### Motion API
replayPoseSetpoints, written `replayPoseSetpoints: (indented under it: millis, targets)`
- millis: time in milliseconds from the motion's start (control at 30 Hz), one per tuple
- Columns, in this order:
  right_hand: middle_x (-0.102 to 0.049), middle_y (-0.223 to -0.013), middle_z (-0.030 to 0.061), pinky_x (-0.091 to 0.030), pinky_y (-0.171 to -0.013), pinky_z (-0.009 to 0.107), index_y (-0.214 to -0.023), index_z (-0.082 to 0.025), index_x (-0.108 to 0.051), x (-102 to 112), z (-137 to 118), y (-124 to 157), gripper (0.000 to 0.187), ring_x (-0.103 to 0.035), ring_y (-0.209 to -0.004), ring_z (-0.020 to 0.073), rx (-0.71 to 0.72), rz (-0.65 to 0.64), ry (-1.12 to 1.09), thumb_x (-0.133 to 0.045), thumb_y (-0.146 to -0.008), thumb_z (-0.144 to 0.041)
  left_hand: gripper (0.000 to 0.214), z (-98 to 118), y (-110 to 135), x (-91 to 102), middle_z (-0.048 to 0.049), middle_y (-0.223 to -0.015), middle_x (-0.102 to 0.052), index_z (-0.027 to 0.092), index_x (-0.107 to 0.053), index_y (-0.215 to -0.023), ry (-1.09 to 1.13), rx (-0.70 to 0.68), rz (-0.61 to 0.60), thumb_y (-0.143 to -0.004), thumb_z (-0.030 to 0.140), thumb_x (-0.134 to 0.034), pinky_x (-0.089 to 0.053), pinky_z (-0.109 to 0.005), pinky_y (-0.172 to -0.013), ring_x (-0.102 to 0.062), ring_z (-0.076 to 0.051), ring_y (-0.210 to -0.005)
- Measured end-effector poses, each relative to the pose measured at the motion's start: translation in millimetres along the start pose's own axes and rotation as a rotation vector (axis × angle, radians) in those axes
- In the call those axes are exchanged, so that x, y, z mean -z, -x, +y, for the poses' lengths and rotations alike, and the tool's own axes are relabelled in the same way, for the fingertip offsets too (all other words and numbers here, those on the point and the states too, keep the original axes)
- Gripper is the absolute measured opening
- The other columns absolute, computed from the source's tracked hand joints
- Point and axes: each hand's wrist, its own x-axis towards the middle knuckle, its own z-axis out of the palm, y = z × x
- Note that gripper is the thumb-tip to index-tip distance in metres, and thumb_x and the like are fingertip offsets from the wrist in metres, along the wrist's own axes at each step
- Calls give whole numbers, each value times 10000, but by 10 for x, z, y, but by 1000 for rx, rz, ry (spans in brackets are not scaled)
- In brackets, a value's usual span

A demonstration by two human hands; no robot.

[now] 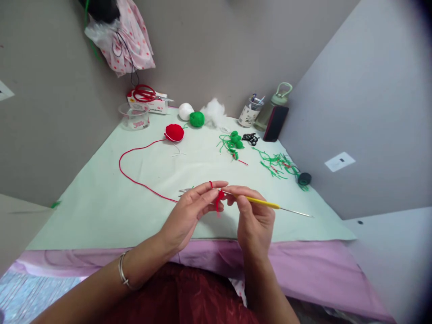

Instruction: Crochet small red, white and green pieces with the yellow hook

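Observation:
My left hand (189, 211) pinches a small red crochet piece (219, 198), with red yarn looped over its index finger. A red yarn strand (135, 180) runs from it across the pale green table cover (101, 207) to a red yarn ball (174, 132). My right hand (253, 216) is closed on a yellow-handled crochet hook (266, 203), whose tip sits at the red piece and whose metal end points right. Both hands hover over the table's near edge.
At the back stand a clear plastic cup (134, 118), red scissors on a box (145, 93), white (185, 111) and green (196, 119) yarn balls, stuffing (213, 112), a pen cup (249, 113) and a bottle (275, 105). Green crochet pieces (234, 140) and yarn scraps (278, 163) lie right.

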Motion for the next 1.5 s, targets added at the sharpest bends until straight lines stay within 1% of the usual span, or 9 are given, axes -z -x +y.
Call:
replayPoseSetpoints:
  millis: [233,500,633,767,867,1033,1167,1400,1500]
  targets:
    - [-811,-937,21,-565,-699,294,-1011,-276,-813,-17,30,11,152,-681,-757,143,1,1,-68,-666,-1007,-238,400,40,-18,-36,22,-818,-708,208,-790,-1174,-4,-27,58,-793,249,-905,-500,-270,-839,-638,-110,-764]
    - [-790,-934,27,-587,-703,313,-1014,-263,-791,0,78,5,171,-691,-727,146,-71,6,-155,-621,-1033,-273,507,47,-3,-17,30,-802,-708,189,-719,-1282,-97,-83,58,-802,215,-880,-516,-271,-835,-672,-123,-795]
    - [-806,-977,40,-630,-761,343,-1079,-291,-802,-8,58,31,218,-749,-870,189,172,-68,167,-646,-999,-161,581,28,2,-25,16,-838,-731,176,-683,-1331,-136,-98,79,-790,222,-889,-522,-281,-854,-679,-140,-834]
    - [-806,-1159,55,-647,-830,356,-1265,-344,-768,-60,95,127,477,-766,-1005,200,448,22,388,-662,-939,-12,619,-34,-8,-1,4,-851,-742,161,-665,-1377,-52,-38,51,-812,280,-888,-509,-294,-868,-658,-132,-805]
    - [-811,-1109,44,-643,-829,355,-1181,-330,-799,-70,91,133,404,-763,-998,199,323,55,217,-664,-948,-30,554,-37,-16,18,11,-836,-729,175,-713,-1332,-2,35,20,-815,267,-888,-486,-298,-896,-647,-124,-803]
    - [-797,-899,27,-598,-655,292,-989,-256,-797,10,41,11,142,-692,-698,139,7,25,-150,-661,-1004,-218,411,30,-8,33,-22,-924,-759,207,-789,-1236,-11,50,2,-841,293,-864,-448,-322,-981,-656,-154,-916]
    - [-789,-879,34,-603,-612,287,-983,-221,-752,68,1,-10,183,-696,-632,133,-65,-14,-187,-592,-1048,-280,394,57,-3,55,-50,-1035,-770,218,-791,-1237,-2,64,13,-856,301,-847,-450,-340,-997,-653,-177,-988]
    - [-788,-1039,52,-647,-775,314,-1220,-281,-747,81,52,132,301,-766,-914,184,489,-110,525,-627,-997,-118,506,5,-8,47,4,-847,-699,218,-746,-1313,-23,14,53,-830,284,-883,-469,-252,-839,-601,-117,-816]
    - [-759,-1133,72,-639,-792,320,-1236,-302,-766,68,95,154,355,-753,-965,192,586,-49,623,-675,-966,-91,495,11,-9,37,3,-852,-670,185,-760,-1289,87,114,9,-823,280,-892,-458,-209,-688,-518,-62,-663]
